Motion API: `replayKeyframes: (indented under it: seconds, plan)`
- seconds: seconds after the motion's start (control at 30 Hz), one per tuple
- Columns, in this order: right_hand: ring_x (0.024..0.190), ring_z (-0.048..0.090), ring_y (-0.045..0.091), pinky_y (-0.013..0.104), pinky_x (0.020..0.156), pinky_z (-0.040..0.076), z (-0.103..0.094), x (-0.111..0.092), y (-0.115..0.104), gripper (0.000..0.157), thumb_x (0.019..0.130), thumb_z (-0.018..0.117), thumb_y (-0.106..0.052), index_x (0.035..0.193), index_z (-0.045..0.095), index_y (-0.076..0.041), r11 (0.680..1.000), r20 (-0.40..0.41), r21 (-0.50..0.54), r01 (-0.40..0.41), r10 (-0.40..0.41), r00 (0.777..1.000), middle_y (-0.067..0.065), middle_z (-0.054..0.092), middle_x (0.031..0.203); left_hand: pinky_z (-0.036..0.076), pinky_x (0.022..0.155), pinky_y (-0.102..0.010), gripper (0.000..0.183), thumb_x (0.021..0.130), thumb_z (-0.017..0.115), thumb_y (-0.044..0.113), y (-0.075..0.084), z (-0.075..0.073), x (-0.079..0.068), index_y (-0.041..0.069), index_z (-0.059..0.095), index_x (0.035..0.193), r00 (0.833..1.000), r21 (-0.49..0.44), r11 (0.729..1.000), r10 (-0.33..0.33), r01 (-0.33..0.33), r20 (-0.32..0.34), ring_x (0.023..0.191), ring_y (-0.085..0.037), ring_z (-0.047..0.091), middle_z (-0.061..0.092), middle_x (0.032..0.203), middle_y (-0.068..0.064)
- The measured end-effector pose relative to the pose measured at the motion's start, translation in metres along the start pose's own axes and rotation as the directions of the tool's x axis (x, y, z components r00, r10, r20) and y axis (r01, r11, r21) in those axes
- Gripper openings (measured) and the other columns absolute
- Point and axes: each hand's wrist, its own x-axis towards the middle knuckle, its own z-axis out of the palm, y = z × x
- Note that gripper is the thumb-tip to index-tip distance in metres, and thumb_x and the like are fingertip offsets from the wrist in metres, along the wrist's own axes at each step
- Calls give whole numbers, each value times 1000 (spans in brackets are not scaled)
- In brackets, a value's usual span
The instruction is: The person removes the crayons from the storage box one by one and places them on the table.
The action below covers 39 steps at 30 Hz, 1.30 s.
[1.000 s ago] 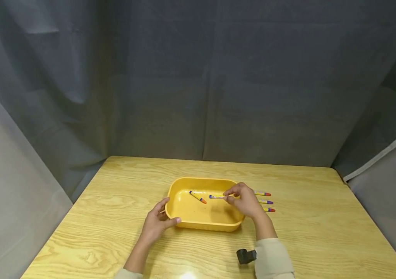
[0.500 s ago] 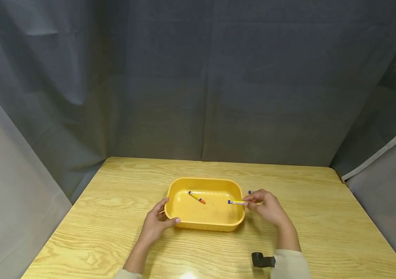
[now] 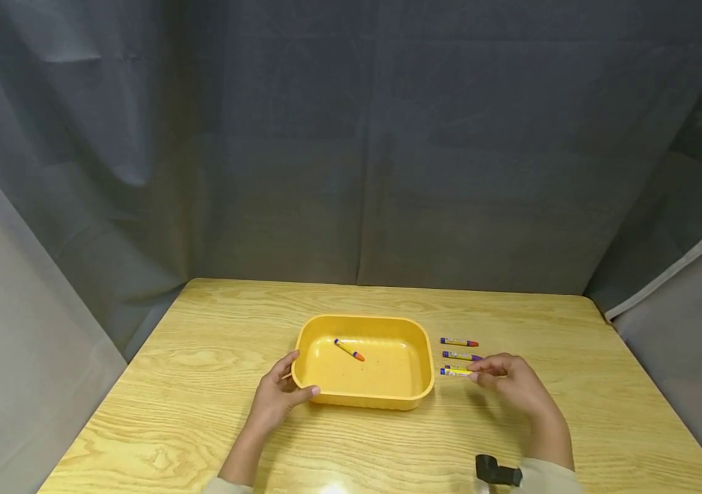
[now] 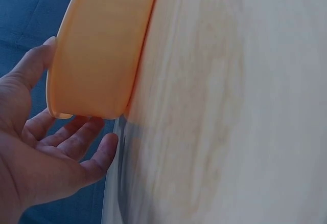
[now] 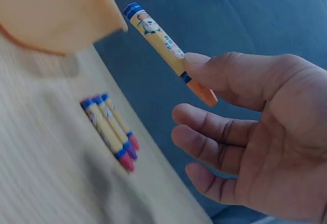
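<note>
A yellow plastic basin (image 3: 359,398) stands on the wooden table, and one crayon (image 3: 348,350) with an orange tip lies slanted inside it. My left hand (image 3: 278,398) grips the basin's left end, thumb on the rim and fingers against the outer wall, as the left wrist view shows. Between thumb and forefinger my right hand (image 3: 514,384) pinches an orange crayon (image 5: 159,42) in a yellow wrapper, held above the table with its blue end pointing toward the basin. Below it lie a red crayon (image 3: 459,342), a purple crayon (image 3: 462,355) and another red-tipped crayon (image 5: 107,137), side by side.
The wooden table (image 3: 202,384) reaches back to a dark grey curtain (image 3: 301,171). Pale panels flank it on both sides. A black camera mount (image 3: 497,472) sticks out from the right wrist over the tabletop.
The right hand has lifted the pinched crayon out from over the basin and carried it right, over the row of crayons. The left hand has stayed on the basin.
</note>
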Motion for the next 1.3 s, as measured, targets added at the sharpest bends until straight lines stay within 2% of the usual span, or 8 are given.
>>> replayKeyframes:
  seconds: [0.13,0.33,0.43,0.6,0.8,1.0,1.13,1.3]
  plan:
    - [89,55,21,32,71,47,-4,-3,12,14,88,64,-9,98,70,-2,998,15,9,-62,62,998,15,61,108,50,85,-33,85,73,79,4,1,0,0,-2,31,142,1000,-2,1000,-5,5,-3,118,-46,43,40,132,-30]
    - [88,54,22,38,74,45,-5,-1,31,15,88,63,-10,97,70,-1,993,22,-23,-119,119,993,10,65,96,51,84,-32,84,72,79,4,1,1,0,-2,32,141,1000,-1,1000,-4,4,-11,117,-47,44,40,132,-30]
    - [92,54,28,44,77,45,-2,1,39,17,89,63,-13,98,70,-1,991,25,-51,-126,128,991,11,65,97,51,84,-32,85,72,79,3,1,1,0,-3,31,142,1000,-9,1000,-3,3,-7,117,-47,43,40,132,-30]
    - [97,56,37,52,80,46,4,6,47,15,87,64,-10,96,71,0,989,16,-118,-88,91,996,16,64,102,51,84,-31,85,72,79,3,-1,0,1,-3,31,142,1000,-24,1000,-6,6,4,118,-47,43,39,133,-30]
    - [106,50,45,57,86,41,12,12,44,12,83,65,-3,93,71,1,979,-8,-166,-121,122,993,25,60,110,51,84,-31,85,72,79,3,-2,0,2,-2,31,142,1000,-20,1000,-4,4,-2,118,-46,43,39,133,-30]
    - [102,52,42,56,85,42,12,12,37,19,86,64,-5,102,67,3,976,-19,-140,-167,166,986,22,61,107,51,83,-31,84,73,78,1,-1,1,2,-3,31,142,1000,-33,999,6,-6,2,117,-47,43,39,132,-30]
    - [93,58,35,51,79,47,12,12,30,26,87,64,-10,110,64,3,980,-32,-148,-134,131,991,17,65,98,51,83,-31,83,73,78,1,0,1,0,-3,31,142,1000,-26,1000,-2,2,-3,116,-47,44,40,131,-30]
    - [92,58,33,47,72,50,13,14,15,33,89,63,-17,116,62,1,987,-41,-148,-66,61,997,20,61,108,51,83,-32,83,73,78,1,0,1,0,-3,31,141,1000,-20,1000,-4,4,-6,116,-47,44,40,132,-30]
